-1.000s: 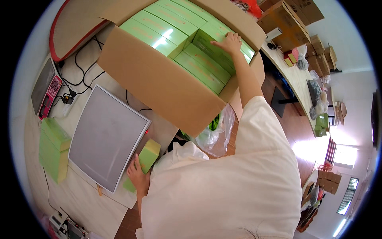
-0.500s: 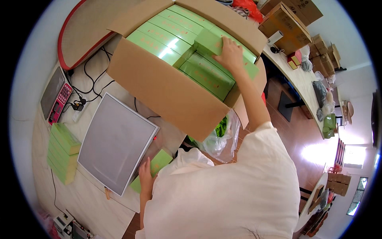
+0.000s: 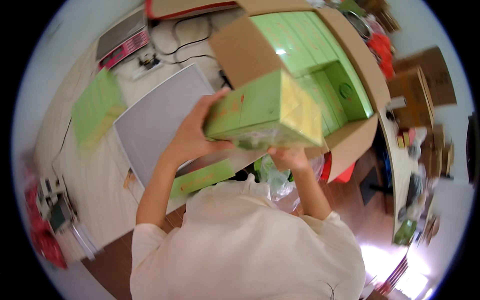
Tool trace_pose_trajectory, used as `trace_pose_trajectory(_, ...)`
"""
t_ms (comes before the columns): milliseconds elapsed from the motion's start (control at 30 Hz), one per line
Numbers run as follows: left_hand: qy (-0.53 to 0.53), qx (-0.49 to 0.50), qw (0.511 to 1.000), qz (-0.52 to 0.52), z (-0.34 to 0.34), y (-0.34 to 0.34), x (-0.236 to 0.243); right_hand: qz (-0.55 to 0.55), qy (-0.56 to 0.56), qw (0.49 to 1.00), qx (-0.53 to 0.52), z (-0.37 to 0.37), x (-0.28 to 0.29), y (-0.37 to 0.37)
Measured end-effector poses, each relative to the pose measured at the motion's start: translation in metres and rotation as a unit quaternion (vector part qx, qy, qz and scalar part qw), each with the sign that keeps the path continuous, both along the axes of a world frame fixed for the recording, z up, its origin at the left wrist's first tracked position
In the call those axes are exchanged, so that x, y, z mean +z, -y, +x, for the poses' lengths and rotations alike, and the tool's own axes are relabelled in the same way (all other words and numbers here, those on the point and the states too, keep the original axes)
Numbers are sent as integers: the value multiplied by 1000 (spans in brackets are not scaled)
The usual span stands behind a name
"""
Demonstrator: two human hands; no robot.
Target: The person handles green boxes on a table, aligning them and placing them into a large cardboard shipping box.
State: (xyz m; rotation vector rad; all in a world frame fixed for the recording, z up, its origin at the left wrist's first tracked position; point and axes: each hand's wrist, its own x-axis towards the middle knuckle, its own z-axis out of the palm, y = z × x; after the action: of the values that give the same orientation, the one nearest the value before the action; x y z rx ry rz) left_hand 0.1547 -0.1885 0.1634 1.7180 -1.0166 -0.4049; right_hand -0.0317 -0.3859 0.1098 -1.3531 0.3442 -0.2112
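Holding up a green box (image 3: 260, 112) in both hands, close to the camera and just in front of the open cardboard carton (image 3: 240, 50). Left hand (image 3: 192, 132) wrapping around the box's left end, fingers curled over the top edge and thumb lying along the lower side. Right hand (image 3: 287, 157) gripping from underneath near the right end, only knuckles and fingertips showing below the box. Box tilting slightly, its yellowish end face (image 3: 300, 107) turning toward the carton. Both hands closing firmly on the box, neither one spreading wide.

Carton standing on the table (image 3: 95, 170), flaps open, packed with rows of similar green boxes (image 3: 295, 45), 1 gap showing at the near right corner. Lying flat on the table beside the carton, a grey board (image 3: 160, 115). Resting just beside the left forearm at the table's near edge, another green box (image 3: 202, 177). Sitting further left on the table, well apart from the hands, 1 more green pack (image 3: 97, 105), blurred. Standing at the far end of the table, a scale with a pink keypad (image 3: 122, 42), black cables (image 3: 175, 42) trailing next to it. Bunching below the carton, against the cream shirt (image 3: 245, 240), a clear plastic bag (image 3: 280, 185).
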Motion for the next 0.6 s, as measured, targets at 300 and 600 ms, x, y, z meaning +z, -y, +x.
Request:
trace_pose_trajectory(300, 266, -86, 953, 119, -24, -29, -31, -163, 34, 986, 5, -37, 22, 4)
trace_pose_trajectory(600, 313, -118, 936, 106, -32, -19, -82, -652, -68, 742, 143, -4, 18, -44)
